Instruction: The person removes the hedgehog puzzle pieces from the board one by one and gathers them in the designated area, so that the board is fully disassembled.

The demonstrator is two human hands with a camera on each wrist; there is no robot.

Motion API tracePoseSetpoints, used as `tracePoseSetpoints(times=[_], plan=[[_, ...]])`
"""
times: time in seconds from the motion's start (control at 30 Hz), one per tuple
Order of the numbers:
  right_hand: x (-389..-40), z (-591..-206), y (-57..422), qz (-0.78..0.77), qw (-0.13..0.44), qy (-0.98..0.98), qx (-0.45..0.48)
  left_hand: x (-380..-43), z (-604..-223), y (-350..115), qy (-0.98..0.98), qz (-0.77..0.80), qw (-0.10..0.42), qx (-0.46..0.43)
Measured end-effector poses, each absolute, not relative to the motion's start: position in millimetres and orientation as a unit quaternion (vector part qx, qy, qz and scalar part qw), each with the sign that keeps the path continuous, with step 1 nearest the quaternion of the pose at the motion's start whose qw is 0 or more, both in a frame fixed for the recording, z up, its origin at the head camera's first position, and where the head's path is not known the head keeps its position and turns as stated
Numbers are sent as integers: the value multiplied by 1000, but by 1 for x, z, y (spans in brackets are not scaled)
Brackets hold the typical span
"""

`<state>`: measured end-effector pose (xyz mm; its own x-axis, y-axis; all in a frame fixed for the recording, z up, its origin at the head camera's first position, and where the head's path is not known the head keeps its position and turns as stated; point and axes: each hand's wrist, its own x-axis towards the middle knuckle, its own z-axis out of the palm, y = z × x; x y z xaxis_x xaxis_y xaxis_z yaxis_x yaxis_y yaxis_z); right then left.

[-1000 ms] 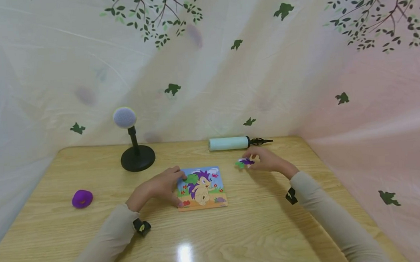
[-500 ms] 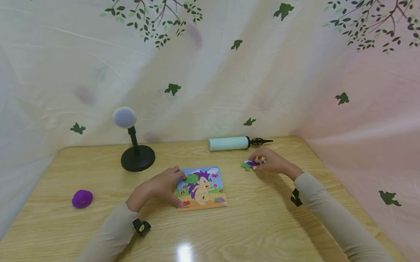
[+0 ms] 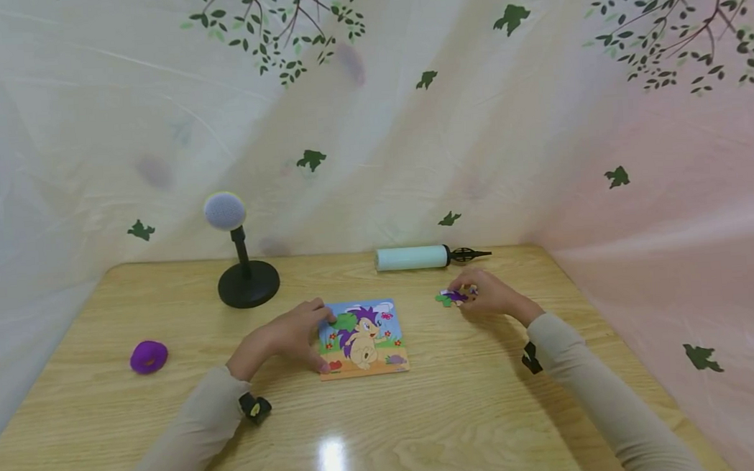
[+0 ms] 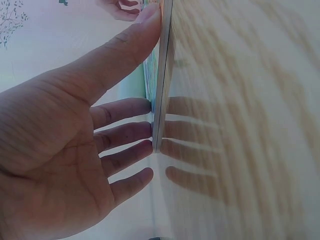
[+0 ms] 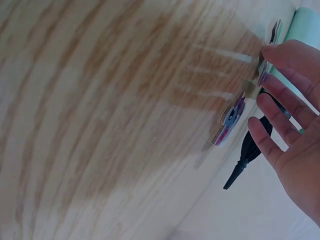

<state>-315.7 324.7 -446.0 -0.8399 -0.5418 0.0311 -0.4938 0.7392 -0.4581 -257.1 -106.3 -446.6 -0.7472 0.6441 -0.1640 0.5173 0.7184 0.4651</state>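
The left hand [image 3: 292,334] rests on the left edge of a puzzle board [image 3: 378,365] showing a purple-spined hedgehog. In the left wrist view its thumb [image 4: 142,32] lies on the board [image 4: 161,90], and its nearly straight fingers touch the picture side. To the right, the right hand [image 3: 487,291] pinches a green and purple puzzle piece [image 3: 451,298] between thumb and forefinger; its other fingers spread loosely. A second puzzle piece [image 5: 231,119], with a printed eye, is close by those fingers over the table. Part of the pinched piece is hidden by the fingertips.
A pale blue hand pump [image 3: 412,258] with a black nozzle lies at the table's back edge. At the back left stands a microphone [image 3: 225,212] on a round black base. A purple ring-shaped object [image 3: 148,357] lies on the left of the wooden table [image 3: 428,434].
The right hand has moved slightly right and toward the person, the green and purple puzzle piece shifting with it. The second piece has come into sight behind its fingers. The left hand stays put.
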Motion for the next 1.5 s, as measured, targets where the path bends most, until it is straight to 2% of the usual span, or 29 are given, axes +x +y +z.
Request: tracePoseSetpoints(times=[1.23, 1.5], plan=[[-312, -444, 326, -228, 67, 933, -270, -257, -446, -106, 912, 193, 152, 327], [-309, -438, 312, -226, 69, 935, -264, -257, -445, -107, 912, 193, 152, 329]])
